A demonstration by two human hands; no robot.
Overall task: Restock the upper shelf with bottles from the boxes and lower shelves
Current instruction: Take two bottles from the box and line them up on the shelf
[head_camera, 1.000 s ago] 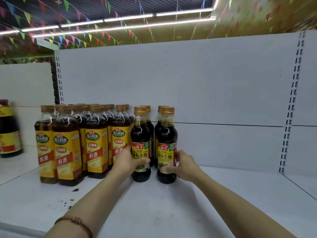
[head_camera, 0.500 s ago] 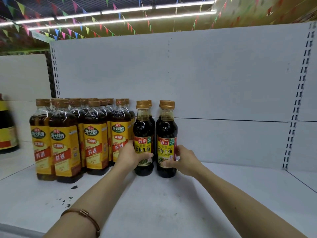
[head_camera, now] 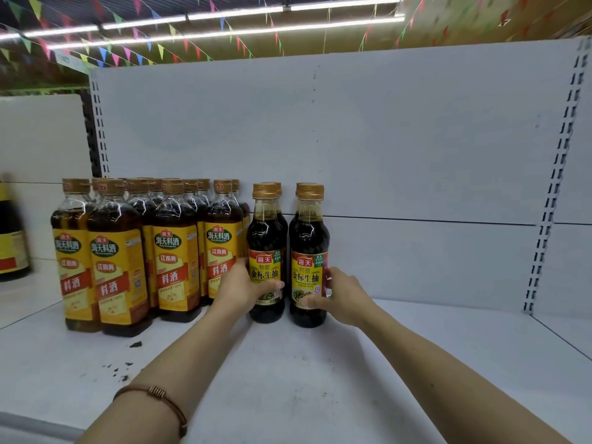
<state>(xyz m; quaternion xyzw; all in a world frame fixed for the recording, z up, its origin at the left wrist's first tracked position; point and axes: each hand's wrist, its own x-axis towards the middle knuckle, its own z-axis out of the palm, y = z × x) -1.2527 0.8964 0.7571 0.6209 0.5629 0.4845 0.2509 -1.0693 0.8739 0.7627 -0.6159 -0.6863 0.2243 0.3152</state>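
Two dark soy sauce bottles with gold caps stand upright side by side on the white upper shelf. My left hand grips the left soy sauce bottle low on its label, thumb across the front. My right hand grips the right soy sauce bottle the same way. Behind each front bottle stands another of the same kind, mostly hidden. Both front bottles rest on the shelf.
Several taller cooking wine bottles with yellow labels stand packed to the left, touching the left soy bottle's row. A large dark bottle sits on the neighbouring shelf at far left. Dark crumbs lie on the shelf. The shelf's right half is bare.
Both hands have pushed the two front soy sauce bottles a little further back on the shelf, closer to the bottles behind them. The view has tilted down slightly.
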